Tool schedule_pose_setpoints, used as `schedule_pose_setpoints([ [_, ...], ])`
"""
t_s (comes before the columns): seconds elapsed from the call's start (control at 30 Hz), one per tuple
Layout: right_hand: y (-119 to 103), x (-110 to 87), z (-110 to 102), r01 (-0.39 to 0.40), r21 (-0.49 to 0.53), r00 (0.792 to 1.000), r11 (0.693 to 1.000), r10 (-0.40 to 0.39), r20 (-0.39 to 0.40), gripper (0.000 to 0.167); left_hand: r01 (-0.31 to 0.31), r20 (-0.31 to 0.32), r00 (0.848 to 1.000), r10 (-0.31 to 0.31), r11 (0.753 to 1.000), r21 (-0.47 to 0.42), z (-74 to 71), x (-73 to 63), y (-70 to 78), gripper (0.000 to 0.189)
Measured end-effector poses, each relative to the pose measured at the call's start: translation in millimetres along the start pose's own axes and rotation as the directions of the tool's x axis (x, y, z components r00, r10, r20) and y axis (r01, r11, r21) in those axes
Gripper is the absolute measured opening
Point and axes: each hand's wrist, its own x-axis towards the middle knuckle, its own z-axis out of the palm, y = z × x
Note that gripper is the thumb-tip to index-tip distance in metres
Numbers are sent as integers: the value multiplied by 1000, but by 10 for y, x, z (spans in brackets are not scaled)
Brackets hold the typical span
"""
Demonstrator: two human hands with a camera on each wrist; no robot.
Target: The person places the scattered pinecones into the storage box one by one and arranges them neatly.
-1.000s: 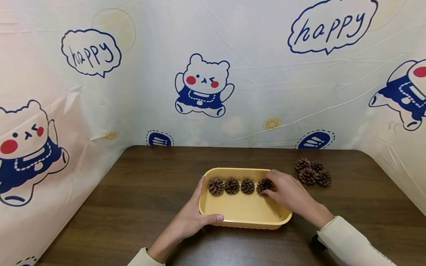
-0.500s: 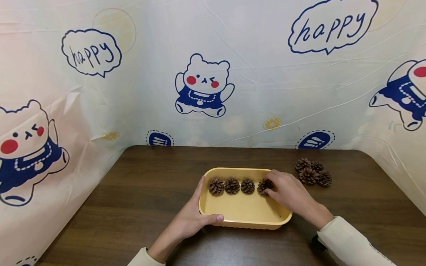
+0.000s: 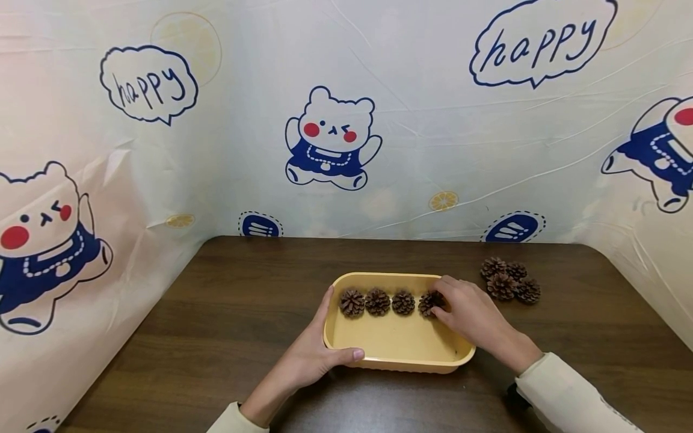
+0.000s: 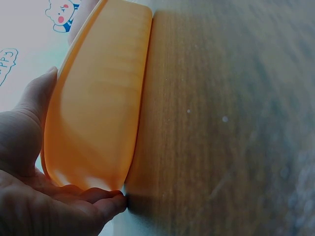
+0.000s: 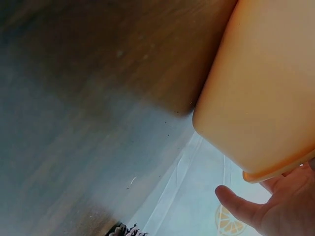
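Note:
A yellow rectangular plastic tray (image 3: pixel 397 346) stands on the table with a row of pine cones along its far side. My left hand (image 3: pixel 305 356) grips the tray's left end, thumb over the near rim. In the left wrist view its fingers curl around the orange-looking wall (image 4: pixel 98 98). Reaching over the right rim, my right hand (image 3: pixel 479 316) pinches the rightmost pine cone (image 3: pixel 426 305), partly hidden by the fingers. Left of it sit three more: a near pine cone (image 3: pixel 403 303), a middle pine cone (image 3: pixel 377 302) and an end pine cone (image 3: pixel 352 304).
Several loose pine cones (image 3: pixel 500 286) lie clustered on the dark wooden table (image 3: pixel 249 288), behind and right of the tray. A printed cloth (image 3: pixel 422 150) with bears hangs around the table's back and sides. The right wrist view shows the tray's outer wall (image 5: pixel 266 88).
The pinched pine cone has shifted very slightly to the right since a second ago. Both hands, the tray and the other pine cones look the same.

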Motion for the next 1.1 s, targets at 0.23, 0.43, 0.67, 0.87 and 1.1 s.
schedule_pose_setpoints([
  [0.23, 1, -7, 0, 4, -12, 1000, 1000, -4, -15, 30, 0, -1, 1000, 0, 1000, -5, -1, -12, 14, 133],
  [0.43, 6, -15, 5, 13, -27, 999, 1000, -14, -34, 30, 9, -2, 1000, -9, 1000, 0, -2, -17, 15, 134],
  [0.67, 6, -13, 4, 31, -39, 999, 999, -33, -42, 29, 1, 4, 1000, -1, 1000, -13, -5, -10, 12, 134],
  [0.87, 5, -12, 4, 44, -54, 998, 998, -47, -45, 31, 9, 9, 1000, -9, 999, -32, -8, 8, -1, 134],
  [1.1, 5, -16, 1, 59, -68, 996, 996, -63, -56, 33, 9, 9, 1000, -8, 1000, -28, -6, 13, -4, 134],
])
